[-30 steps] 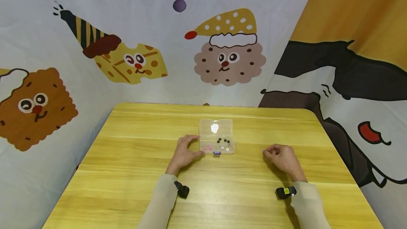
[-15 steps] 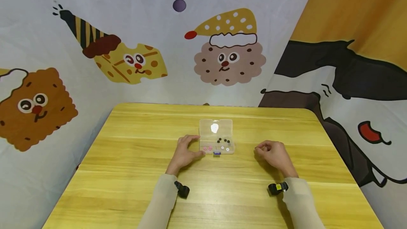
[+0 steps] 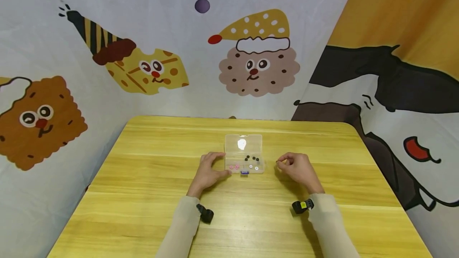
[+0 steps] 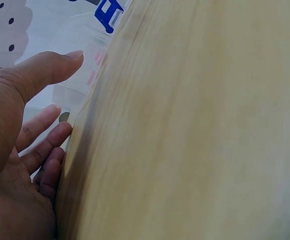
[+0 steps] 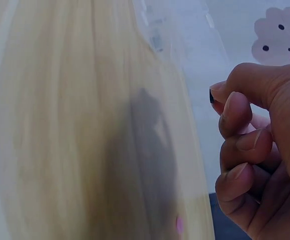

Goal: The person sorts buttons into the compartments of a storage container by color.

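A clear plastic box [image 3: 244, 162] stands on the table with its lid raised. Inside lie several small black pieces [image 3: 254, 158], pink pieces [image 3: 237, 167] and white ring-like pieces [image 3: 256, 168]; a blue latch [image 3: 244, 172] is at its front. My left hand [image 3: 208, 172] holds the box's left end, thumb at the front corner and index finger at the back one. To the right of the box, my right hand [image 3: 299, 169] pinches a small black piece [image 5: 212, 96] between thumb and index finger, its other fingers curled in.
A small pink piece [image 5: 179, 225] lies on the wooden table [image 3: 161, 218], beneath the right hand. Behind the table hangs a cloth [image 3: 201, 71] printed with cartoon figures. Each wrist wears a black camera [image 3: 206, 214].
My right hand has moved left and slightly away from me, closer to the box. The left hand and the box have stayed in place.
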A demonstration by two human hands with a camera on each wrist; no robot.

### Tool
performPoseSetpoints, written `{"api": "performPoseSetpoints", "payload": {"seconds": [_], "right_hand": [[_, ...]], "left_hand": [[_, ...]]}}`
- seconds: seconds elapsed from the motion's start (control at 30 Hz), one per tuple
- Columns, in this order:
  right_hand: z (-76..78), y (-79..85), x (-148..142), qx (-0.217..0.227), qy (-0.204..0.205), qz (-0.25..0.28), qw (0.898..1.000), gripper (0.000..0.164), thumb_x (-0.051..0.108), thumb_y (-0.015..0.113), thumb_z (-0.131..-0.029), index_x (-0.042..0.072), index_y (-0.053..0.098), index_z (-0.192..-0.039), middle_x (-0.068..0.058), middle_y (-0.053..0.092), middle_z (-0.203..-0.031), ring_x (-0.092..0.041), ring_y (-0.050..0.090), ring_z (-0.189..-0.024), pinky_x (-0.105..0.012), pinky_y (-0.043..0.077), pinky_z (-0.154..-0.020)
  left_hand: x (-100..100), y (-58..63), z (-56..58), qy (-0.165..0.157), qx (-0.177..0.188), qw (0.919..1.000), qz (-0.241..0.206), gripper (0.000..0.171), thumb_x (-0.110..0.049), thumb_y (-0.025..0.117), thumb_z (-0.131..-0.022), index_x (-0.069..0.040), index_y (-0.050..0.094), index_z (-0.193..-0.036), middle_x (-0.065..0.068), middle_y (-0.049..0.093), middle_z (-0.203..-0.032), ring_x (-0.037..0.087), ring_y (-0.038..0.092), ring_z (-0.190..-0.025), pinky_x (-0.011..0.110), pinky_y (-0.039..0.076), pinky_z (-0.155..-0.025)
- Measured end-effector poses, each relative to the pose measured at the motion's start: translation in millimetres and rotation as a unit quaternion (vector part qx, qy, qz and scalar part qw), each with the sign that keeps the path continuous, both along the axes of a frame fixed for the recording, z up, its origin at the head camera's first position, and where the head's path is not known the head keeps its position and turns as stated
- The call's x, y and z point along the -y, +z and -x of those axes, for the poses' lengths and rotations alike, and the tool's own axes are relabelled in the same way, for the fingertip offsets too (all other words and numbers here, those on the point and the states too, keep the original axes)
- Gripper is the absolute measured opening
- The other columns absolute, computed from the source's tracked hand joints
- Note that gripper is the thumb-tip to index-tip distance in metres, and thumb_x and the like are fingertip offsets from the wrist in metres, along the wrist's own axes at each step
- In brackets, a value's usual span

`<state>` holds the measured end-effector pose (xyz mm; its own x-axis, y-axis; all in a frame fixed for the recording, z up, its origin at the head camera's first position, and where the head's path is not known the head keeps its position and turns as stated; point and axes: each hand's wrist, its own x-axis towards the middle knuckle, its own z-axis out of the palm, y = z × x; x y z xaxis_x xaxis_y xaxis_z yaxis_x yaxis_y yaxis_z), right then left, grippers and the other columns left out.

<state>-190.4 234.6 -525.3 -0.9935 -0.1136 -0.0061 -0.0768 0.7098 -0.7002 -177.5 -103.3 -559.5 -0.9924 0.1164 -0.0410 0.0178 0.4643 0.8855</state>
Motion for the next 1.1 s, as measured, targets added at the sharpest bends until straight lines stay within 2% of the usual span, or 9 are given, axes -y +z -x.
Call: {"api": "performPoseSetpoints", "payload": {"seconds": [0.57, 0.83, 1.1], "right_hand": [[11.4, 13.5, 38, -0.006, 0.03, 0.013, 0.999, 0.011, 0.023, 0.076, -0.091, 0.012, 0.075, -0.094, 0.0, 0.059, -0.062, -0.011, 0.043, -0.049, -0.023, 0.033, -0.043], [15.7, 14.3, 54, 0.009, 0.034, 0.016, 0.999, 0.01, 0.021, 0.076, -0.091, 0.012, 0.076, -0.095, -0.001, 0.059, -0.064, -0.011, 0.042, -0.05, -0.022, 0.031, -0.044], [21.6, 11.5, 66, 0.003, 0.047, 0.015, 0.999, 0.008, 0.022, 0.074, -0.092, 0.015, 0.076, -0.094, 0.0, 0.06, -0.062, -0.01, 0.044, -0.05, -0.023, 0.033, -0.044]], "left_hand": [[0, 0.3, -0.4, 0.0, -0.001, 1.0, -0.002, 0.067, -0.026, 0.09, -0.078, -0.018, 0.063, -0.138, 0.001, 0.059, -0.141, 0.026, 0.04, -0.134, 0.055, 0.033, -0.12], [1, -1.5, 0.2, 0.0, -0.001, 1.0, -0.001, 0.068, -0.028, 0.09, -0.077, -0.019, 0.062, -0.138, 0.001, 0.059, -0.141, 0.026, 0.04, -0.135, 0.056, 0.033, -0.12], [1, -2.2, 1.0, -0.001, -0.004, 1.0, -0.001, 0.067, -0.028, 0.09, -0.077, -0.02, 0.062, -0.138, 0.001, 0.06, -0.138, 0.027, 0.041, -0.133, 0.057, 0.034, -0.118]]}}
